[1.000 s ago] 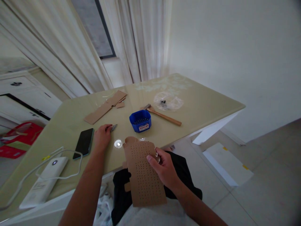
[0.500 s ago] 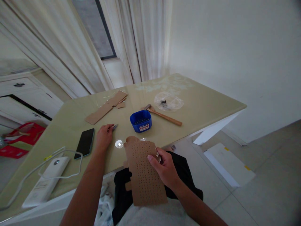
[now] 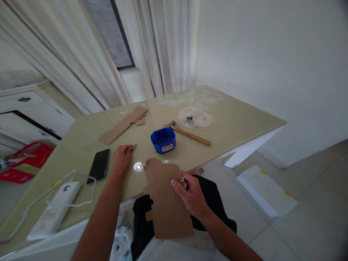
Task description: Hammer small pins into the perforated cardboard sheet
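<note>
My right hand (image 3: pixel 192 194) grips the right edge of a perforated piece of cardboard (image 3: pixel 170 203), thumb on top. Rows of small holes run down the cardboard, which lies over my lap and tilts up to the table's near edge. On the tabletop rests my left hand (image 3: pixel 121 159), its fingers closed around a small silvery pointed tool (image 3: pixel 134 147); most of that tool is hidden, so its kind is unclear. A blue plastic tub (image 3: pixel 163 140) with a label and small dark marks inside stands just beyond the cardboard.
Behind the tub lies a wooden-handled hammer (image 3: pixel 193 135), and a clear plastic bag (image 3: pixel 199 117) with small dark pieces. Cardboard strips (image 3: pixel 119 128) are farther left. A phone (image 3: pixel 99 166) and a white power strip (image 3: pixel 56 210) with its cable flank my left arm.
Both hands keep their holds on the cardboard and the small tool. The whole view has shifted very slightly; nothing on the table has visibly moved.
</note>
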### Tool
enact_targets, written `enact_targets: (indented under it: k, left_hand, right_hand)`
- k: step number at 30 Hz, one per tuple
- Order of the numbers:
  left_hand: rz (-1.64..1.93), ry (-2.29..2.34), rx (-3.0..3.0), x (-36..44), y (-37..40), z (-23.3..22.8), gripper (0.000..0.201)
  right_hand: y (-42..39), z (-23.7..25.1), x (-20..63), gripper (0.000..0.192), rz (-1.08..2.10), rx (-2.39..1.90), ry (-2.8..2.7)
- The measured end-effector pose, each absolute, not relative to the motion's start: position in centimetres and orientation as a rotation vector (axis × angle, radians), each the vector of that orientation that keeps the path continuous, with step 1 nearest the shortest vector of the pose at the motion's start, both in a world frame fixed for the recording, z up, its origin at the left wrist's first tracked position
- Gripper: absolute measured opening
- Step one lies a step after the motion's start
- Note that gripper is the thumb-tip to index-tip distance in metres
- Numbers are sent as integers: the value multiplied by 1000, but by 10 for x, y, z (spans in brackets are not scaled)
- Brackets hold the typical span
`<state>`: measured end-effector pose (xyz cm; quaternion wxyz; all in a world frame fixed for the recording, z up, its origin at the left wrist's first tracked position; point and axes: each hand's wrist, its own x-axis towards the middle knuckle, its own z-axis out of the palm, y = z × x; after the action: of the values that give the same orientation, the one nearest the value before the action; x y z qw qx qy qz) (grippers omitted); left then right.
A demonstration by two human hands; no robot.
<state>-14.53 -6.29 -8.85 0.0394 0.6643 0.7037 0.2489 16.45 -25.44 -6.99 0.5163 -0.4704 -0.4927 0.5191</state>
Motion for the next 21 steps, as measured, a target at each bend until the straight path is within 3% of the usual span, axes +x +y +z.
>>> enact_targets:
  k: [7,12,15,21]
  left_hand:
    - [855,2101,2020,-141,-66,-86,37]
    - [1111,2058,2011,-130,-77,-71,36]
    - [1315,1977,2035,-110,-112,-63,40]
    - [1436,1315,2216,-56,-229,-93,18]
  right_hand:
    - [-255,-75,165,39,1248,-1128,-1173]
    - [-255,-74,165,40,1237,-1121,-1156]
    - [-254,-70,167,41,1269,-1081,-1073]
    - [-256,-64,167,41,1578,-845,-762]
